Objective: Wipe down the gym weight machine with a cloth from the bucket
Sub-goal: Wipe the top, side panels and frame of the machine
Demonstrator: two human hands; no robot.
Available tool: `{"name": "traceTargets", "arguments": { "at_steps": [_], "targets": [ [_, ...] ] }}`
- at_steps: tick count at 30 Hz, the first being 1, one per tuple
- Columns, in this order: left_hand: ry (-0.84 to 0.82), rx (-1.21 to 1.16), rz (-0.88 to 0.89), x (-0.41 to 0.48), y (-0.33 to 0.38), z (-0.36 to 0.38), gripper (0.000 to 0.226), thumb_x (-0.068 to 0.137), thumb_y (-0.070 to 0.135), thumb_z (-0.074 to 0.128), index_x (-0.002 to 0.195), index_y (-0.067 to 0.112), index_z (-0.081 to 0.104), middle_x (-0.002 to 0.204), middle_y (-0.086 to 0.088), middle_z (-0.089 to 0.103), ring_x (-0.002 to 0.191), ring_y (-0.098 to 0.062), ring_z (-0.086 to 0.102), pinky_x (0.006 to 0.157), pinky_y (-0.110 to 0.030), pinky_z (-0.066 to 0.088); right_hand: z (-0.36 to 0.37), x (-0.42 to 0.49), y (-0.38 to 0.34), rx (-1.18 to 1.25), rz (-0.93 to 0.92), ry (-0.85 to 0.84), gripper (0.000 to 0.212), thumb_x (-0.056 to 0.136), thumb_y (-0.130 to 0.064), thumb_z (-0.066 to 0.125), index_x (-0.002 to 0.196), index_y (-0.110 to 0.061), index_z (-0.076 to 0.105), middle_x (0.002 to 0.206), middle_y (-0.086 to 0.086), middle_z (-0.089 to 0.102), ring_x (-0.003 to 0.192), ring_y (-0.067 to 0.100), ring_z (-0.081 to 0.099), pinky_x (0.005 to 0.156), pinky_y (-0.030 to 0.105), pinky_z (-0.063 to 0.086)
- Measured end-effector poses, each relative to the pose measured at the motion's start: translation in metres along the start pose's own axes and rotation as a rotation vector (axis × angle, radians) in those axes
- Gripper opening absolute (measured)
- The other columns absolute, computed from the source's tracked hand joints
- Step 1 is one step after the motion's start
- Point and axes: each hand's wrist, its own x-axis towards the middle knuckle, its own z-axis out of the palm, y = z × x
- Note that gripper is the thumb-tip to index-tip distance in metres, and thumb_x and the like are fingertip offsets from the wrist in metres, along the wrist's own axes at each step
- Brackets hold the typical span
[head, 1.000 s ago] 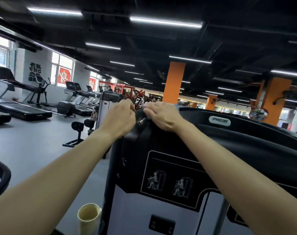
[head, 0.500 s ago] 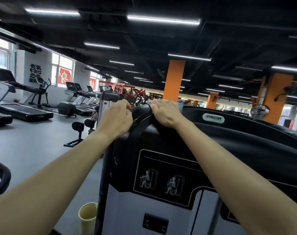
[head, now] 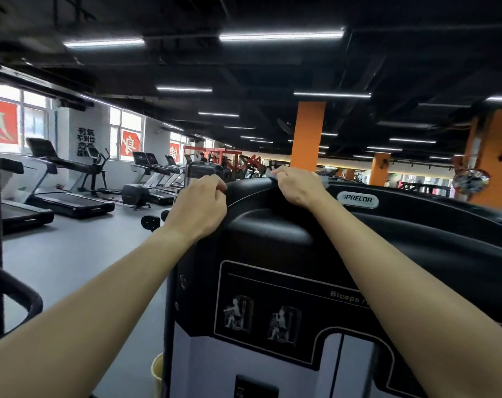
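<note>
Dim interior lit by ceiling light strips [head: 281, 36] and bright, overexposed windows [head: 126, 133] at left. Wide-angle distortion bends the edges; motion blur softens the upper left, and the black machine housing [head: 272, 228] shows soft sheen.

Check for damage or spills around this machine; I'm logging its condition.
Nothing stands out. The weight machine's black cover looks intact, the bucket stands beside its base with no visible spill, and the right hand holds the cloth on top.

Head-worn wide view, forward, near weight machine [head: 272, 234].
</note>
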Motion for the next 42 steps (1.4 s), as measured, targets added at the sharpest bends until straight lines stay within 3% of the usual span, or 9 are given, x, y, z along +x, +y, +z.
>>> {"name": "traceTargets", "arguments": {
  "at_steps": [6,9,14,20,24,28,31,38,42],
  "targets": [
    [0.119,0.059,-0.058,0.013,0.01,0.003,0.021,0.095,0.019,0.051,0.096,0.019,0.072,0.095,0.0,0.072,0.091,-0.024,0.062,0.082,-0.037,0.049,0.011,-0.029,-0.039,0.249,-0.279,-0.104,0.044,0.102,-0.011,0.04,0.134,-0.027,0.065,0.145,-0.002,0.06,0.13,0.019,0.054,0.113,0.037,0.038],
    [0.135,0.05,-0.076,0.013,0.006,0.003,0.021,0.094,0.019,0.052,0.091,0.021,0.072,0.088,0.002,0.072,0.087,-0.024,0.061,0.078,-0.035,0.046,-0.003,-0.023,-0.022,0.288,-0.177,-0.144,0.041,0.107,-0.024,0.033,0.131,-0.031,0.066,0.123,0.002,0.07,0.097,0.017,0.064,0.089,0.033,0.05],
    [0.079,-0.098,-0.02,0.009,-0.014,-0.005,0.025,0.098,0.017,0.049,0.093,0.025,0.072,0.078,0.013,0.064,0.076,-0.014,0.061,0.071,-0.031,0.045,0.005,-0.003,-0.023,0.142,0.049,0.071,0.042,0.105,-0.025,0.027,0.124,-0.024,0.065,0.128,0.008,0.067,0.114,0.028,0.057,0.108,0.048,0.038],
    [0.081,-0.201,-0.02,0.002,-0.044,-0.016,0.021,0.102,0.014,0.045,0.101,0.022,0.064,0.094,0.007,0.068,0.087,-0.009,0.062,0.073,-0.028,0.047,0.037,-0.037,-0.098,0.117,-0.235,0.041,0.045,0.095,-0.037,0.029,0.108,-0.021,0.069,0.115,0.003,0.07,0.108,0.022,0.06,0.109,0.048,0.038],
    [0.096,-0.265,-0.132,-0.003,-0.059,-0.018,0.02,0.102,0.012,0.044,0.103,0.02,0.063,0.099,0.002,0.066,0.091,-0.017,0.062,0.077,-0.033,0.049,0.039,-0.057,-0.095,0.064,-0.49,-0.103,0.044,0.099,-0.029,0.034,0.124,-0.023,0.07,0.139,-0.006,0.061,0.13,0.012,0.05,0.117,0.038,0.028],
    [0.051,-0.282,-0.165,-0.017,-0.065,-0.019,0.02,0.103,0.013,0.042,0.104,0.02,0.061,0.094,0.0,0.066,0.081,-0.014,0.062,0.066,-0.03,0.046,0.028,-0.039,-0.086,0.113,-0.32,-0.062,0.046,0.103,-0.028,0.034,0.133,-0.029,0.068,0.148,-0.006,0.058,0.137,0.015,0.048,0.118,0.043,0.033],
    [0.055,-0.311,-0.184,-0.031,-0.071,-0.018,0.02,0.103,0.012,0.042,0.104,0.02,0.061,0.098,0.002,0.065,0.085,-0.009,0.06,0.069,-0.027,0.046,0.044,-0.028,-0.1,-0.11,-0.231,0.016,0.049,0.099,-0.035,0.03,0.138,-0.034,0.06,0.148,-0.002,0.057,0.14,0.02,0.046,0.119,0.047,0.027],
    [0.065,-0.315,-0.244,-0.054,-0.082,-0.02,0.023,0.101,0.006,0.04,0.108,0.013,0.062,0.108,-0.003,0.064,0.102,-0.021,0.058,0.089,-0.038,0.05,0.068,-0.083,-0.13,-0.392,-0.671,-0.153,0.058,0.097,-0.044,0.025,0.148,-0.037,0.051,0.163,-0.012,0.038,0.155,0.016,0.023,0.126,0.049,0.009],
    [0.022,-0.319,-0.27,-0.061,-0.086,-0.022,0.027,0.101,0.006,0.038,0.111,0.017,0.06,0.112,-0.002,0.064,0.104,-0.022,0.058,0.09,-0.038,0.048,0.052,-0.055,-0.118,-0.416,-0.594,-0.148,0.059,0.101,-0.048,0.019,0.153,-0.038,0.043,0.164,-0.014,0.035,0.153,0.012,0.027,0.126,0.047,0.016]
  ]
}}
